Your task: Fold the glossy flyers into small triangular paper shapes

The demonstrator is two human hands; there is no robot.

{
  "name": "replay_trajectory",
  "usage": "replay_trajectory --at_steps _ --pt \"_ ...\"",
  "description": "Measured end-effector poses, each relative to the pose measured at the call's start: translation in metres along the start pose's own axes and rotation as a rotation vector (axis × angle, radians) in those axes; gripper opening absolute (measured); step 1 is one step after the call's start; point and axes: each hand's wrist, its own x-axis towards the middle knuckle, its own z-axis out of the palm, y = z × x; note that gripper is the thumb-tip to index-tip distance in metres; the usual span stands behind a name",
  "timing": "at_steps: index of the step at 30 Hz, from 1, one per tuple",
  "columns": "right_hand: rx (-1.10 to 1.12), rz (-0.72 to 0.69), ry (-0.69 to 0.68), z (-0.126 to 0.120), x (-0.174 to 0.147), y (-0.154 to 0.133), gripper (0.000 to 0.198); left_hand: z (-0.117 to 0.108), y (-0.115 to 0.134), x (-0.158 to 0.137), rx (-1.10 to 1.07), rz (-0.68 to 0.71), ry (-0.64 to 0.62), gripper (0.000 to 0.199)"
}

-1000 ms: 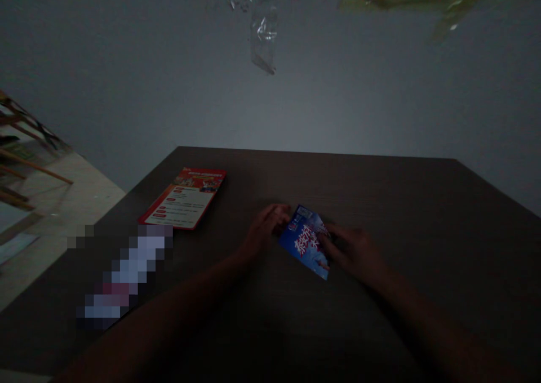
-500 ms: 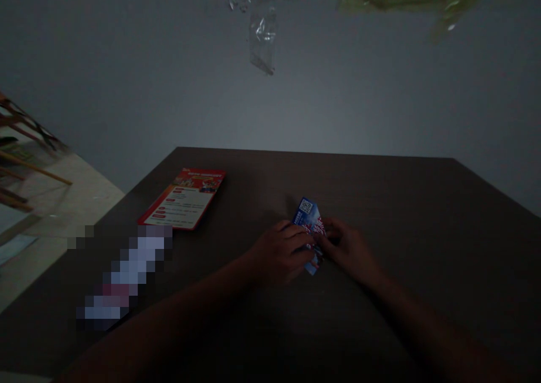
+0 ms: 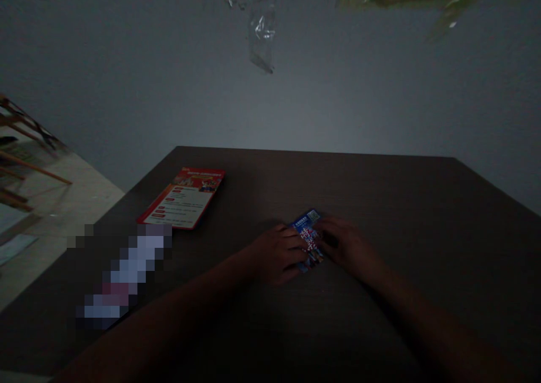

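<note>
Facing up: blue leaflet (image 3: 311, 241), white-red lettering (image 3: 308, 234), corner QR code (image 3: 313, 216).

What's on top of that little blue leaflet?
The left hand lies over part of the blue leaflet; the right hand is at its right edge. A square code shows; any print beneath the left hand is hidden.

A blue paper leaflet (image 3: 311, 240) with red-edged white lettering is lying aslant on the dark brown table (image 3: 380, 191), QR code (image 3: 313, 216) showing at its far end.
</note>
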Motion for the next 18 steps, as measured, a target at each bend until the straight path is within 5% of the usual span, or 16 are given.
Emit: replay_trajectory --at_steps 10,18 --pt "0.193 -0.002 -0.182 -0.008 -0.001 0.009 0.012 -0.001 -0.009 0.003 -0.258 -0.092 0.056 0.022" --pt "0.203 0.014 -0.244 -0.014 -0.003 0.009 0.015 0.003 -0.010 0.008 -0.120 -0.284 0.043 0.022"
